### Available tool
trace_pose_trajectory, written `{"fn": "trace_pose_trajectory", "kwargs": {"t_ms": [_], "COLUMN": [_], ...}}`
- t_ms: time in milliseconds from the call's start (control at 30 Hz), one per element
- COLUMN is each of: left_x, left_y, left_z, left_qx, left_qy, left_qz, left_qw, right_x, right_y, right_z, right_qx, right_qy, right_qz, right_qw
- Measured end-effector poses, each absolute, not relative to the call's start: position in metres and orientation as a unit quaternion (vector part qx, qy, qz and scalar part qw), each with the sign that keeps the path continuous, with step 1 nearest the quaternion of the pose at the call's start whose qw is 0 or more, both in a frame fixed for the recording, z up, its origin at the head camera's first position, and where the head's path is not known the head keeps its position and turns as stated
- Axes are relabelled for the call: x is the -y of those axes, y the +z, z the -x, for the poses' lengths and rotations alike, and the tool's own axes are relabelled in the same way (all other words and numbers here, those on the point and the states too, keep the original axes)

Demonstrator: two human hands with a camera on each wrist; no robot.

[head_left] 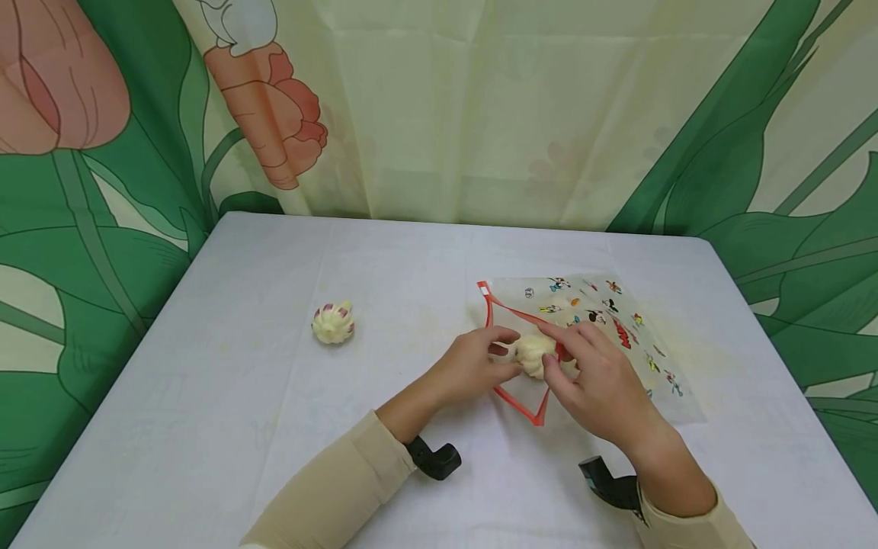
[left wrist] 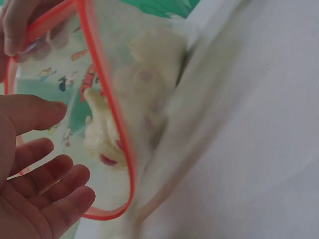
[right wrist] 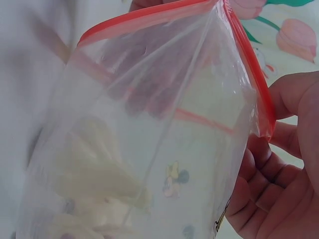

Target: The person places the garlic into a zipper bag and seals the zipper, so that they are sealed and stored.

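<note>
A clear zip bag (head_left: pixel 597 305) with red edging and small cartoon prints lies on the table, its mouth held apart toward the left. My right hand (head_left: pixel 604 381) pinches the bag's red edge; the right wrist view shows thumb and fingers around that edge. At the mouth sits a cream, ridged bulb (head_left: pixel 533 355) with purple-red marks, seen inside the red rim in the left wrist view. Beside it is my left hand (head_left: pixel 476 362), its fingers loosely spread and apart from the bulb (left wrist: pixel 102 132). More pale shapes (right wrist: pixel 99 174) show blurred through the plastic.
A similar cream bulb (head_left: pixel 333 323) with purple-red streaks stands by itself on the left part of the white-covered table (head_left: pixel 206 396). Behind the table hangs a curtain (head_left: pixel 425 114) printed with leaves and tulips. Black wrist cameras (head_left: pixel 436 460) stick out below both wrists.
</note>
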State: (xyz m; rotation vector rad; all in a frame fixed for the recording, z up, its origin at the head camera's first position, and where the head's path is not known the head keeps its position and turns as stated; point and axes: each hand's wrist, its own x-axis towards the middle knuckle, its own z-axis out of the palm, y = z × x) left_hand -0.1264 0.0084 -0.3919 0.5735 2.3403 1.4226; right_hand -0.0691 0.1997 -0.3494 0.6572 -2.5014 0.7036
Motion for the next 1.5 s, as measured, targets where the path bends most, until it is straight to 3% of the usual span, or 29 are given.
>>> {"fn": "trace_pose_trajectory", "kwargs": {"t_ms": [467,900,1300,1500], "left_x": [0.042,0.111,0.159,0.172], "left_y": [-0.374,-0.378,-0.379,-0.381], "left_z": [0.127,0.121,0.113,0.114], "left_qx": [-0.825,-0.825,-0.868,-0.898], "left_qy": [0.520,0.553,0.488,0.429], "left_qz": [-0.197,-0.118,-0.092,-0.072], "left_qw": [0.104,0.004,-0.018,-0.063], "right_x": [-0.200,-0.198,-0.198,-0.198], "right_y": [-0.348,-0.347,-0.347,-0.348], "right_z": [0.067,0.067,0.066,0.066], "right_qx": [0.918,0.919,0.920,0.919], "right_qy": [0.253,0.252,0.254,0.255], "right_qz": [-0.218,-0.215,-0.212,-0.215], "right_qw": [0.216,0.212,0.210,0.212]}}
